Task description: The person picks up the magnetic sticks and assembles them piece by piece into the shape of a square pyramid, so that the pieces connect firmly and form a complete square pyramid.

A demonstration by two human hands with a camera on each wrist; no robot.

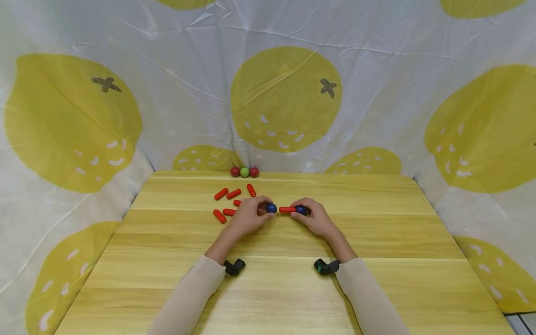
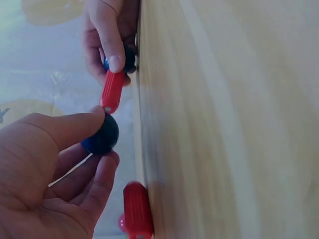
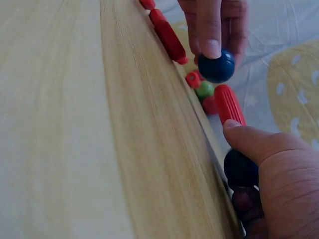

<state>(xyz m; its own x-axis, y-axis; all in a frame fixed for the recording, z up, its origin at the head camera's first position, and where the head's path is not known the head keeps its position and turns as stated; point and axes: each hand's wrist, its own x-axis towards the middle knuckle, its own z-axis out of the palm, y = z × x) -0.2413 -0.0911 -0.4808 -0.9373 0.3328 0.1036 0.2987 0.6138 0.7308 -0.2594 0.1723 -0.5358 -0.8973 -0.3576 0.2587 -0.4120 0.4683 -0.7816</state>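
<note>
My left hand point(image 1: 249, 217) pinches a dark blue ball point(image 1: 271, 208) between thumb and fingers. In my right hand point(image 1: 319, 219) is a ridged red rod point(image 1: 286, 210) with a second dark blue ball point(image 1: 301, 210) at its right end. The right thumb lies where rod and ball meet, as the right wrist view shows. The rod's free end point(image 3: 224, 90) points at the left hand's ball point(image 3: 216, 66), with a small gap between them. Fingers partly cover both balls. Both hands are over the middle of the table.
Several loose red rods point(image 1: 220, 194) lie left of and behind the left hand, one partly hidden by it. At the table's back edge a green ball point(image 1: 244, 172) sits between two red balls point(image 1: 254, 172). A lemon-print cloth point(image 1: 289, 163) hangs behind the wooden table point(image 1: 276, 293).
</note>
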